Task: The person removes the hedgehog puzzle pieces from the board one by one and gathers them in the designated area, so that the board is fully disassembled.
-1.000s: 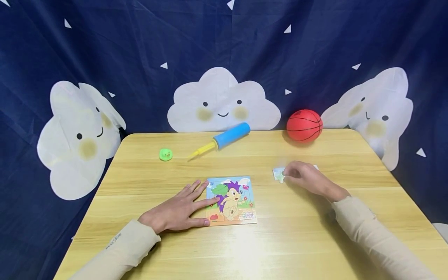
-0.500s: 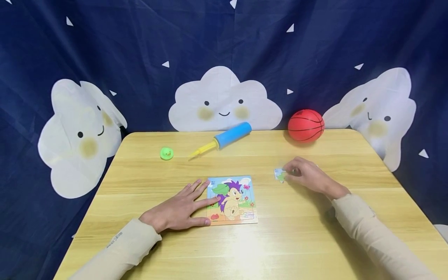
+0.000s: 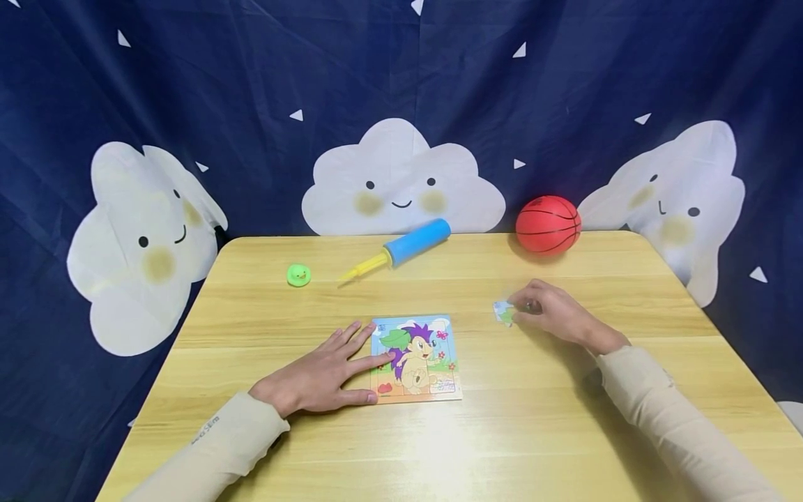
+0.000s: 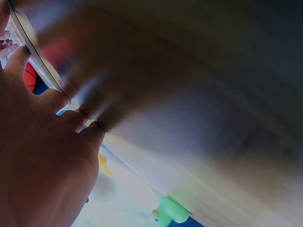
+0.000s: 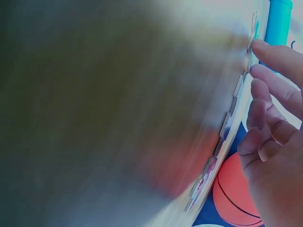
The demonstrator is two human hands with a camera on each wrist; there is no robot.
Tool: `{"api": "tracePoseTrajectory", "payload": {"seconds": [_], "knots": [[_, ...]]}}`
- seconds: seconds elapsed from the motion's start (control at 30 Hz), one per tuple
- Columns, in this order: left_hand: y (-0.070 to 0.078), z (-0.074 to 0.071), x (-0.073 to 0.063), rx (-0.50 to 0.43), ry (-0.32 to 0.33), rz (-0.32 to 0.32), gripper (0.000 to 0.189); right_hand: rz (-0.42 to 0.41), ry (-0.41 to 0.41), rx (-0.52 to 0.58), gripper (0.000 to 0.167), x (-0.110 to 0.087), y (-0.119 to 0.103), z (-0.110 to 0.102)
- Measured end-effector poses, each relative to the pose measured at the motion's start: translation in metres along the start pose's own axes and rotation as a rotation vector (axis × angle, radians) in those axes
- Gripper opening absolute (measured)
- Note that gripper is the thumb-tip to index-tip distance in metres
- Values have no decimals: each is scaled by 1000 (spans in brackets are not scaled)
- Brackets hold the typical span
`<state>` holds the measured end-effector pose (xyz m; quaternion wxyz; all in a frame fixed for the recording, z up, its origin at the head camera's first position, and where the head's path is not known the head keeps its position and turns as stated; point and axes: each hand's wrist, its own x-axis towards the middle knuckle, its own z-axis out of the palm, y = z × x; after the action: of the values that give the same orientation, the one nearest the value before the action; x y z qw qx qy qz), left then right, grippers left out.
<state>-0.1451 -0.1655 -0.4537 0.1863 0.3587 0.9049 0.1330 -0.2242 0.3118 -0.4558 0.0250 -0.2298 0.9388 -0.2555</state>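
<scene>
A square jigsaw puzzle [image 3: 415, 362] with a purple-spined hedgehog lies flat on the table in the head view. My left hand [image 3: 323, 373] is spread flat at its left side, index finger and thumb touching the puzzle's edge. To the puzzle's right, my right hand [image 3: 555, 314] pinches a small light-blue and green jigsaw piece [image 3: 502, 312] between thumb and index finger, low over the table. Several loose jigsaw pieces [image 5: 220, 142] lie in a line beside the right hand in the right wrist view; in the head view the hand hides them.
Toward the back of the wooden table [image 3: 270, 446] lie a green rubber duck [image 3: 298, 275] and a blue and yellow hand pump [image 3: 401, 249]. A red ball [image 3: 548, 225] sits at the back right. Behind hangs a dark blue curtain [image 3: 251, 70] printed with clouds.
The right hand has shifted slightly up and back, and the small jigsaw piece has turned and slid a little to the right with it. The left hand has stayed on the puzzle.
</scene>
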Motion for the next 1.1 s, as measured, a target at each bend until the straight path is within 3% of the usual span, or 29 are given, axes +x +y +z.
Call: {"api": "tracePoseTrajectory", "payload": {"seconds": [0.23,0.47,0.6,0.8,1.1], "knots": [[-1,1,0,-7,0,5,70,8,30,22,28,-3,-9,-2],[0,0,0,-16,5,3,71,-10,77,100,24,-2,-45,10],[1,-1,1,-20,7,10,71,-9,31,126,26,-2,-70,23],[5,-2,2,24,19,33,71,-85,-53,79,32,-4,-100,41],[25,-1,13,61,-18,99,62,-124,-131,75,45,-2,-117,53]]}}
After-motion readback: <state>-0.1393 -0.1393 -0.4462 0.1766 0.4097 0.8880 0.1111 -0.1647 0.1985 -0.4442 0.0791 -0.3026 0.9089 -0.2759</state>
